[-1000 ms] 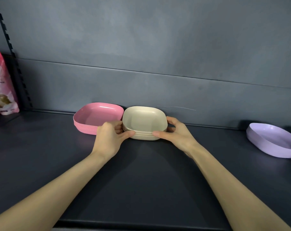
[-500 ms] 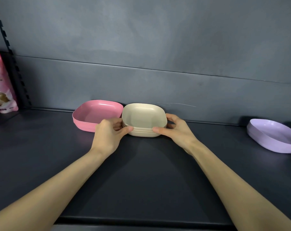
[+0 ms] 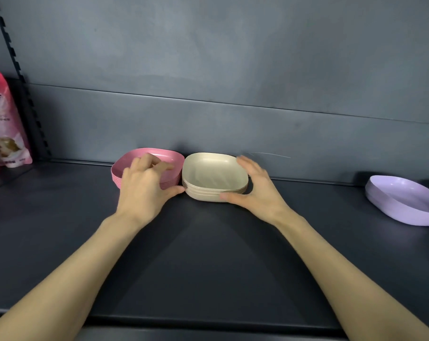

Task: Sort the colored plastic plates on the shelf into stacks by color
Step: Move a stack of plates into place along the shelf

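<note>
A stack of beige plates (image 3: 214, 174) stands on the dark shelf (image 3: 208, 254) against the back wall. Touching its left side is a stack of pink plates (image 3: 169, 157). My left hand (image 3: 144, 188) is spread in front of the pink stack, fingers apart and blurred, its thumb tip at the beige stack's left edge. My right hand (image 3: 256, 190) is open at the beige stack's right side, thumb touching its front lower rim, fingers lifted off the back corner. Far right, purple plates (image 3: 405, 200) lie on the shelf.
Pink snack bags (image 3: 4, 124) stand at the far left beyond a perforated shelf upright (image 3: 24, 77). The grey back panel (image 3: 233, 119) rises right behind the stacks. The shelf's front lip (image 3: 208, 323) runs along the bottom.
Both hands gripped the beige stack before; now their fingers have spread and lifted off it. The left hand has shifted left over the pink stack. The beige stack stays beside the pink one.
</note>
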`<state>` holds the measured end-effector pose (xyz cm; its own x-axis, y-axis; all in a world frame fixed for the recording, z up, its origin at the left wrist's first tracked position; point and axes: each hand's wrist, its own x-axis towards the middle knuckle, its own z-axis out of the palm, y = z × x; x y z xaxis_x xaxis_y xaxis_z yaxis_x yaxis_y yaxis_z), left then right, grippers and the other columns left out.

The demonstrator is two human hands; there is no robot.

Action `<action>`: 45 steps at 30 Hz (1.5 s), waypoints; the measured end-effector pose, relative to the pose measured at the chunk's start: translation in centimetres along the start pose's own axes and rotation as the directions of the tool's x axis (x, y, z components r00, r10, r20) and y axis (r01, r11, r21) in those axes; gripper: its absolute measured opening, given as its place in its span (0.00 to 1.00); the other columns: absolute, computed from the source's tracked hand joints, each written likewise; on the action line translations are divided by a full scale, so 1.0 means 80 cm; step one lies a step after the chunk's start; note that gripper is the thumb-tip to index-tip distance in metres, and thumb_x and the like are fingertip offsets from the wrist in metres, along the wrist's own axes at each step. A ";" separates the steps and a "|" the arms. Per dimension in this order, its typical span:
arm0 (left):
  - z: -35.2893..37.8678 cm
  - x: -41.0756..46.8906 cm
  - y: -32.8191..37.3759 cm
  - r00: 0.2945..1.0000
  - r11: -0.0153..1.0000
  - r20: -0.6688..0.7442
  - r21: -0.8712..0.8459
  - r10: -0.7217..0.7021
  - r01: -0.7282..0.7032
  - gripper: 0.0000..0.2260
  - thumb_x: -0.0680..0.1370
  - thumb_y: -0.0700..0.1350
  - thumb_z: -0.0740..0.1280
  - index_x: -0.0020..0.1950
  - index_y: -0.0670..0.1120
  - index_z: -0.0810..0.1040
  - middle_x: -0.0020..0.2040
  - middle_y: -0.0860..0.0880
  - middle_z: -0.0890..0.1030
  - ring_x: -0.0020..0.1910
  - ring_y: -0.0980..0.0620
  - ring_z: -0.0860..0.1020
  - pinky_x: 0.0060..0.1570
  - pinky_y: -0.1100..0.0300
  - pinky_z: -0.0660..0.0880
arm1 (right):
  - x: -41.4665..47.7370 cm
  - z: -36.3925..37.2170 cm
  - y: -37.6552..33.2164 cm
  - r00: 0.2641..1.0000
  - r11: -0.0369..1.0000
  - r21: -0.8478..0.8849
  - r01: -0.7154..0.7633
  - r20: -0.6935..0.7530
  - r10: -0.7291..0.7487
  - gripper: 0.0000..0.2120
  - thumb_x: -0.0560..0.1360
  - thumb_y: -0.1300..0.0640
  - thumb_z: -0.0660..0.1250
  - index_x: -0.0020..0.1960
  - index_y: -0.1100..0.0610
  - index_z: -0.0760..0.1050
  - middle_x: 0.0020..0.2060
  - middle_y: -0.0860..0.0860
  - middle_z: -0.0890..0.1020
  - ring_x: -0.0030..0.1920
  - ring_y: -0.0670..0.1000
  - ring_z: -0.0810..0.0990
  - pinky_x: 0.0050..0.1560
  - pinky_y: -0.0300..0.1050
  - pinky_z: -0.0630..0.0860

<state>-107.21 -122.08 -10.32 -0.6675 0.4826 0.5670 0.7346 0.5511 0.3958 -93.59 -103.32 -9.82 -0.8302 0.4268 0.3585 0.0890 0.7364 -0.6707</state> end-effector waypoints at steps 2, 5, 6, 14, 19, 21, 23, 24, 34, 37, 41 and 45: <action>-0.005 0.006 -0.017 0.992 0.994 0.126 0.112 0.002 -0.016 0.23 0.70 0.54 0.73 0.64 0.49 0.76 0.63 0.49 0.74 0.64 0.45 0.67 0.63 0.53 0.57 | 0.000 0.006 -0.015 0.995 0.986 -0.143 0.085 0.069 -0.075 0.34 0.68 0.47 0.75 0.70 0.49 0.67 0.70 0.45 0.67 0.72 0.48 0.58 0.73 0.46 0.55; -0.006 0.006 -0.029 0.965 0.988 0.261 0.152 -0.004 -0.037 0.16 0.75 0.53 0.68 0.61 0.51 0.78 0.59 0.48 0.79 0.64 0.43 0.70 0.66 0.52 0.58 | 0.005 0.018 -0.027 0.978 0.940 -0.314 0.131 0.194 -0.071 0.22 0.73 0.46 0.69 0.65 0.50 0.73 0.63 0.48 0.74 0.67 0.51 0.62 0.72 0.47 0.52; -0.007 0.005 -0.029 0.966 0.989 0.259 0.140 -0.001 -0.037 0.13 0.76 0.52 0.67 0.58 0.50 0.79 0.54 0.46 0.81 0.59 0.40 0.73 0.59 0.52 0.64 | 0.007 0.021 -0.029 0.973 0.924 -0.343 0.167 0.209 -0.098 0.17 0.74 0.47 0.68 0.62 0.50 0.76 0.59 0.48 0.77 0.63 0.50 0.64 0.71 0.48 0.53; -0.009 0.002 -0.010 0.984 0.974 0.178 0.224 -0.009 -0.032 0.10 0.78 0.52 0.64 0.51 0.47 0.80 0.43 0.42 0.81 0.43 0.41 0.70 0.41 0.57 0.59 | 0.017 0.030 -0.027 0.956 0.946 -0.254 0.203 0.261 -0.135 0.15 0.77 0.49 0.65 0.34 0.53 0.72 0.34 0.51 0.73 0.44 0.53 0.66 0.60 0.50 0.65; -0.009 0.003 -0.014 0.985 0.985 0.174 0.168 0.001 -0.031 0.10 0.77 0.51 0.66 0.44 0.45 0.79 0.35 0.42 0.77 0.38 0.43 0.65 0.41 0.56 0.61 | 0.022 0.032 -0.028 0.950 0.952 -0.219 0.212 0.273 -0.149 0.19 0.76 0.50 0.66 0.35 0.64 0.69 0.36 0.61 0.70 0.40 0.55 0.63 0.44 0.46 0.62; -0.008 0.003 -0.018 0.983 0.992 0.181 0.124 -0.002 -0.020 0.10 0.76 0.51 0.67 0.39 0.47 0.76 0.28 0.47 0.69 0.37 0.42 0.64 0.41 0.56 0.61 | 0.021 0.031 -0.028 0.949 0.953 -0.210 0.218 0.272 -0.157 0.20 0.76 0.51 0.66 0.35 0.65 0.67 0.36 0.61 0.68 0.39 0.51 0.60 0.43 0.46 0.60; -0.007 0.004 -0.021 0.982 0.994 0.187 0.106 -0.001 -0.019 0.11 0.76 0.50 0.68 0.36 0.50 0.71 0.26 0.51 0.65 0.37 0.42 0.65 0.41 0.55 0.62 | 0.022 0.031 -0.028 0.949 0.954 -0.199 0.223 0.267 -0.167 0.21 0.76 0.51 0.67 0.35 0.65 0.66 0.35 0.61 0.67 0.38 0.50 0.59 0.42 0.46 0.59; -0.006 0.004 -0.022 0.983 0.994 0.185 0.104 0.001 -0.020 0.12 0.76 0.50 0.68 0.35 0.50 0.70 0.26 0.51 0.65 0.37 0.42 0.65 0.41 0.55 0.63 | 0.022 0.031 -0.028 0.949 0.954 -0.196 0.225 0.264 -0.170 0.21 0.76 0.51 0.67 0.35 0.66 0.66 0.35 0.61 0.67 0.38 0.50 0.59 0.42 0.46 0.58; 0.001 0.007 -0.022 0.982 0.986 0.188 0.162 0.009 -0.040 0.15 0.75 0.52 0.68 0.59 0.47 0.79 0.45 0.46 0.80 0.49 0.40 0.73 0.54 0.53 0.63 | 0.020 0.030 -0.022 0.957 0.949 -0.228 0.219 0.238 -0.164 0.14 0.75 0.50 0.68 0.40 0.61 0.76 0.38 0.56 0.76 0.44 0.54 0.69 0.51 0.51 0.68; 0.006 0.005 -0.017 0.976 0.989 0.176 0.051 0.129 -0.140 0.23 0.74 0.53 0.69 0.67 0.48 0.72 0.65 0.49 0.75 0.65 0.46 0.70 0.59 0.54 0.60 | 0.016 0.021 -0.023 0.976 0.960 -0.231 0.157 0.182 -0.116 0.15 0.73 0.48 0.70 0.58 0.51 0.79 0.58 0.48 0.79 0.64 0.52 0.67 0.68 0.49 0.63; 0.016 0.001 -0.007 0.927 0.941 0.158 -0.070 0.340 -0.332 0.19 0.75 0.51 0.68 0.65 0.49 0.75 0.65 0.52 0.74 0.66 0.50 0.69 0.57 0.60 0.58 | 0.015 0.001 -0.007 0.978 0.935 -0.327 0.136 0.194 -0.074 0.14 0.75 0.46 0.67 0.59 0.46 0.77 0.58 0.46 0.78 0.64 0.55 0.65 0.69 0.49 0.57; 0.024 0.006 0.003 0.883 0.908 0.213 -0.079 0.418 -0.411 0.16 0.78 0.55 0.58 0.54 0.48 0.80 0.53 0.53 0.80 0.57 0.50 0.75 0.51 0.59 0.64 | 0.010 -0.006 0.000 0.970 0.931 -0.307 0.196 0.202 -0.138 0.07 0.77 0.51 0.65 0.50 0.49 0.80 0.48 0.42 0.82 0.49 0.46 0.73 0.67 0.48 0.58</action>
<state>-107.62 -120.38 -11.33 -0.3078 0.8017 0.5124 0.9512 0.2481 0.1833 -93.99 -102.74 -9.26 -0.9284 0.2064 0.3089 0.0889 0.9307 -0.3547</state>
